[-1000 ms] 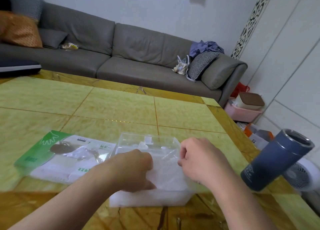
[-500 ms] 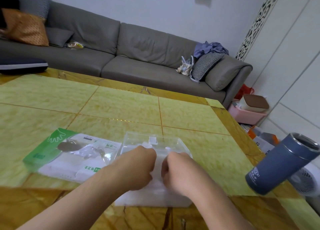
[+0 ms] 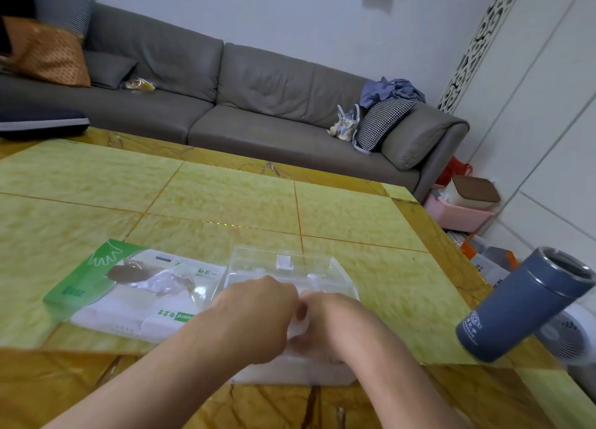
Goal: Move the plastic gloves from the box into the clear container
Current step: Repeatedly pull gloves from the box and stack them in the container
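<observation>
The clear container stands on the table near its front edge. Inside it lies a stack of whitish plastic gloves, mostly covered by my hands. My left hand and my right hand meet over the container's middle, fingers curled down onto the gloves, knuckles almost touching. To the left lies the green and white glove box, flat on the table, with a crumpled bit of clear plastic showing at its torn top.
A blue-grey tumbler stands at the table's right edge. Beyond that edge are a white fan, a pink bin and floor clutter. A grey sofa runs behind the yellow tiled table.
My right hand has moved left from the container's right side to the middle, meeting my left hand over the gloves. The camera has tilted slightly.
</observation>
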Demonstrator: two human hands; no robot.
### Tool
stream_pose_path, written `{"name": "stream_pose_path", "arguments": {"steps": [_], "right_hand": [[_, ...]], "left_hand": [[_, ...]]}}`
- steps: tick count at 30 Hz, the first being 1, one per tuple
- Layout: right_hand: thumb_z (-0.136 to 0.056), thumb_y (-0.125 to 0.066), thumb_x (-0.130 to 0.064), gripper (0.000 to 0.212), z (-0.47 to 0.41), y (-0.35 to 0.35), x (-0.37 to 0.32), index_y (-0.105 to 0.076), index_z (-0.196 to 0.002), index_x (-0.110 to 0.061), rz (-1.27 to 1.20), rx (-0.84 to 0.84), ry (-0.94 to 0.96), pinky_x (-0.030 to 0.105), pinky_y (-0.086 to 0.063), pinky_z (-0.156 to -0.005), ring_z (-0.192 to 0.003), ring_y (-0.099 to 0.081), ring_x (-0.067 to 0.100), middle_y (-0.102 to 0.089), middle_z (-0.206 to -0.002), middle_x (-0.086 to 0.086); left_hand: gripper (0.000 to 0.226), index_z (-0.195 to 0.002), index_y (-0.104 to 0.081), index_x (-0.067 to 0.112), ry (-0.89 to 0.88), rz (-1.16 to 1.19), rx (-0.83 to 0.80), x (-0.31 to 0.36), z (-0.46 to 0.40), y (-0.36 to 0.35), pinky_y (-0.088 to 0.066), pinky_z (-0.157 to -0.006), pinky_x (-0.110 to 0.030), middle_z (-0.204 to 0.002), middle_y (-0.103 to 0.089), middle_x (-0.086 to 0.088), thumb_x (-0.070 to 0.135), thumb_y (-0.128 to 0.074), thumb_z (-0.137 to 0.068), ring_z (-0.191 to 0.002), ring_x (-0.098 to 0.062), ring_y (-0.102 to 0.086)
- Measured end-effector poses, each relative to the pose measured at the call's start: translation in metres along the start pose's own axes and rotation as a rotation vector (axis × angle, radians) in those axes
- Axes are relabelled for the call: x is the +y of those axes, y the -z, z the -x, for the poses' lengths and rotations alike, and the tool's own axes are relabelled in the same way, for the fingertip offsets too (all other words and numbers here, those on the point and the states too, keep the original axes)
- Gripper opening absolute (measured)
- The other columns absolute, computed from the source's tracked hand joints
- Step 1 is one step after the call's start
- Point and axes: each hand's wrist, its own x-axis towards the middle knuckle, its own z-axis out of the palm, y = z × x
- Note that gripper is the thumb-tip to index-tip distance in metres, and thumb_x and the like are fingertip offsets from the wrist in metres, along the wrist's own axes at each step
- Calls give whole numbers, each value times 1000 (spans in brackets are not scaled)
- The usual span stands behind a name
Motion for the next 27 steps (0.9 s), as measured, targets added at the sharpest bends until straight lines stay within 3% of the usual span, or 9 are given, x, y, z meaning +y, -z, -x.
{"name": "stream_pose_path", "arguments": {"steps": [3,9,12,14,17,20,22,24,27], "right_hand": [[-83,-64,-50,23,-10,-5,-3,-55,-84,-28,40,-52,9,31,-50,-65,-71,-60,24,-68,-85,-4],[-86,-69,-43,40,-2,-8,5,-57,-122,-30,12,37,20,36,-58,-77,-91,-68,22,-68,-105,-3],[-86,-73,-40,38,-3,-8,6,-58,-115,-20,-9,27,-22,31,-49,-60,-82,-67,24,-65,-96,1],[-85,-77,-39,39,-4,-7,5,-60,-109,-14,-6,8,-65,29,-41,-53,-71,-61,23,-62,-87,3],[-86,-76,-35,39,-14,-11,4,-68,-115,-9,-5,-61,-85,31,-48,-64,-75,-60,24,-60,-87,3],[-98,-64,-30,40,-23,-11,2,-64,-132,-7,34,-163,-54,33,-51,-97,-99,-60,25,-56,-106,4],[-103,-58,-29,37,-22,-8,-1,-60,-134,-8,105,-215,-66,31,-48,-89,-92,-54,24,-54,-108,5],[-101,-61,-28,27,-25,-9,-3,-61,-123,-12,128,-184,-30,35,-45,-76,-87,-49,25,-55,-99,5],[-96,-66,-25,17,-26,-13,-2,-54,-85,-19,105,-94,-10,34,-42,-61,-88,-49,26,-47,-79,1]], "left_hand": [[30,-116,-63,33,4,95,73,1,0,0,-56,-75,-34,-109,-59,6,11,-56,-96,-92,-21,-67],[18,-115,-58,19,96,148,61,-9,-8,-9,-55,-77,-36,-114,-60,0,25,-59,-99,-98,-24,-67],[19,-95,-46,21,105,128,13,-5,-10,-12,-43,-60,-28,-89,-49,6,23,-65,-93,-81,-20,-57],[24,-96,-48,19,93,120,-49,-4,-11,-13,-40,-58,-26,-81,-46,7,25,-70,-91,-80,-19,-55],[31,-116,-57,13,65,126,-171,-4,-10,-6,-43,-67,-27,-94,-56,4,31,-71,-95,-89,-20,-57],[31,-124,-58,13,41,150,-228,-5,-5,2,-46,-74,-28,-119,-66,-3,31,-64,-99,-94,-21,-60],[25,-125,-58,13,13,171,-205,-4,1,5,-49,-78,-30,-124,-66,-5,21,-57,-101,-96,-21,-61],[28,-126,-59,14,1,183,-137,1,8,8,-55,-84,-35,-124,-65,-6,13,-51,-99,-104,-24,-66],[32,-124,-61,17,6,158,-15,9,16,10,-56,-90,-39,-123,-62,-5,9,-49,-95,-110,-27,-64]]}}
